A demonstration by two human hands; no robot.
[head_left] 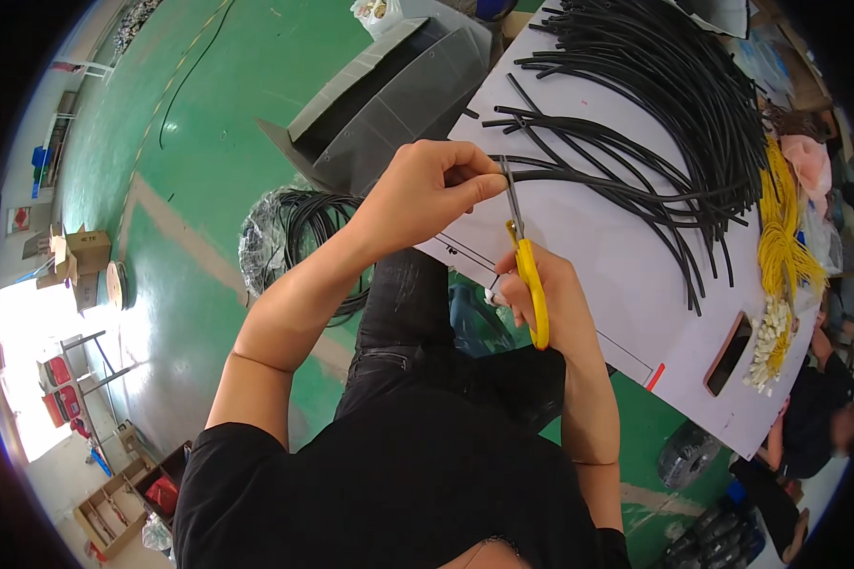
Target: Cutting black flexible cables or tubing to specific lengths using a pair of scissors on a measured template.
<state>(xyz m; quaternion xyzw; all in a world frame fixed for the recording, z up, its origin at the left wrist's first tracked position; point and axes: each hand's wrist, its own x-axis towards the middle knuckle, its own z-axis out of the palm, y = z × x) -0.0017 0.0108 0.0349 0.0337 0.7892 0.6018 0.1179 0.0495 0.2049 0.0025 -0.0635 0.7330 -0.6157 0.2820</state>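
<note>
My left hand [438, 190] pinches a black rubber tube [579, 180] near its left end, above the edge of the white table [626, 275]. In my right hand [552, 294] are yellow-handled scissors [531, 284], pointing away from me. Their blades reach up to the tube just right of my left fingertips; whether they touch it I cannot tell. Several loose cut tubes [603, 142] lie across the table beyond the scissors. A thick bundle of black tubes [683, 85] covers the far right part of the table.
Yellow wires with white connectors [776, 247] hang along the table's right side, near a phone [728, 354]. A grey plastic box [380, 95] stands left of the table. Below it, a wrapped coil of black tubing [304, 232] sits on the green floor. Another person [816, 417] is at the right.
</note>
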